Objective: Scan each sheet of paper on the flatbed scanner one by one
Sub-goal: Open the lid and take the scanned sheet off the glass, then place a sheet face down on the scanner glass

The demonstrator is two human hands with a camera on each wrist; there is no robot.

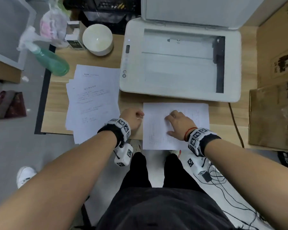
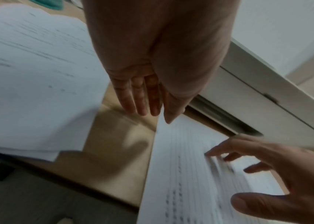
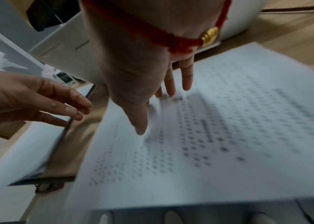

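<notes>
The white flatbed scanner (image 1: 231,67) stands at the back of the wooden desk, lid (image 1: 194,10) raised and glass (image 1: 178,67) bare. One printed sheet (image 1: 158,130) lies in front of it, its near end overhanging the desk edge. My right hand (image 1: 173,117) rests on this sheet (image 3: 229,121) with fingers (image 3: 187,81) spread flat. My left hand (image 1: 140,114) is at the sheet's left edge, fingers (image 2: 141,104) straight, thumb tip touching the paper (image 2: 181,174). A loose stack of printed sheets (image 1: 93,100) lies to the left.
A white bowl (image 1: 97,39) and a green spray bottle (image 1: 51,61) sit at the back left of the desk. Cardboard boxes (image 1: 273,97) stand along the right side. A black cable (image 1: 236,123) runs off the desk's front right. My legs stand at the front edge.
</notes>
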